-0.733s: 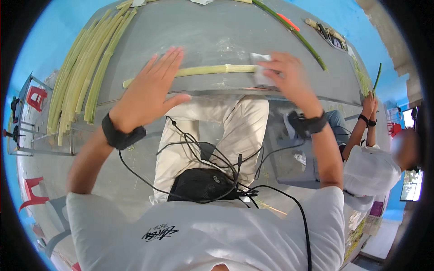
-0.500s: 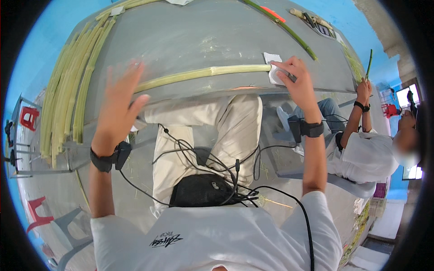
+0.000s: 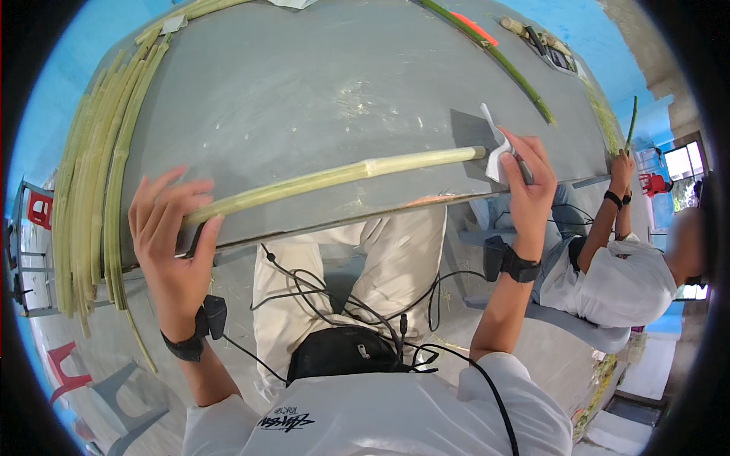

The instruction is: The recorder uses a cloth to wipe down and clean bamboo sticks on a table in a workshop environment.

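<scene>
A pale, scraped bamboo pole (image 3: 365, 168) lies along the near edge of the grey table, a joint ring near its middle. At its left end is my left hand (image 3: 171, 216), fingers apart, the thumb on the near side of the pole and the fingers on the far side; I cannot tell whether they touch it. Just past the right end, my right hand (image 3: 528, 171) pinches a folded white paper or cloth (image 3: 494, 156), lifted off the table. Something dark shows in that palm, its kind hidden by the fingers.
Several pale bamboo poles (image 3: 95, 182) lie side by side at the left, overhanging the table edge. Farther right are a green bamboo pole (image 3: 509, 64), an orange item (image 3: 475, 29) and tools (image 3: 544, 47). A co-worker (image 3: 616, 266) sits at right with a green stick. Cables (image 3: 334, 285) hang across my lap.
My right hand has picked the white piece up off the table. My left hand has moved down and left to the pole's end. My view has shifted.
</scene>
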{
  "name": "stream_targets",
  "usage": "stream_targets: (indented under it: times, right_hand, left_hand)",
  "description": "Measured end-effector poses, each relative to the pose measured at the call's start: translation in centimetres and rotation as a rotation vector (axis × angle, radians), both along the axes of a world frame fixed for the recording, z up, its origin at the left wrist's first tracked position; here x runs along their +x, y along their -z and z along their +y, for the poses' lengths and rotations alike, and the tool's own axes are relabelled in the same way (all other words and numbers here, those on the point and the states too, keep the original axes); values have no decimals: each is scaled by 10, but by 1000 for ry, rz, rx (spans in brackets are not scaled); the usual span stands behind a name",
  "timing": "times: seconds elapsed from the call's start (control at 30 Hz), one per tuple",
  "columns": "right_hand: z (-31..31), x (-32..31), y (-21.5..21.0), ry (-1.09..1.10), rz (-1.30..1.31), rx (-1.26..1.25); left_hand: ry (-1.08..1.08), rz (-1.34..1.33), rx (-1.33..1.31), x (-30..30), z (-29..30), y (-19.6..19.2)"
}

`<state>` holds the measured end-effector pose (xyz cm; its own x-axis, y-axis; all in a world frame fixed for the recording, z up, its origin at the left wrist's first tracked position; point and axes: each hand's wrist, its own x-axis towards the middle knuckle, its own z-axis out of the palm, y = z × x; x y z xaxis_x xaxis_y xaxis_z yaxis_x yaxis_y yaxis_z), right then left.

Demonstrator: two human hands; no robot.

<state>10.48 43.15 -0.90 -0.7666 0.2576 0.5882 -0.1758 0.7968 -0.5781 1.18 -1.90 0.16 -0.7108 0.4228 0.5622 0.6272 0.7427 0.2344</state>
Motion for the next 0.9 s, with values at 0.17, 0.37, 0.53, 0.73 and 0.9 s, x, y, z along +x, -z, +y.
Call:
stream_targets:
  times: [0.17,0.37,0.53,0.73,0.9]
  right_hand:
    - [-6,-2,0,82,-15,41]
    - [-7,-4,2,80,13,69]
    - [-6,-3,1,90,24,89]
    - [-6,-5,4,97,11,81]
    - [-3,-2,5,91,20,82]
  left_hand:
    - [21,-82,40,2,-2,-4]
    - [40,-85,149,2,2,-3]
    - [120,-86,194,-1,3,-2]
    - [113,-128,294,3,2,0]
    - [127,-116,282,4,0,1]
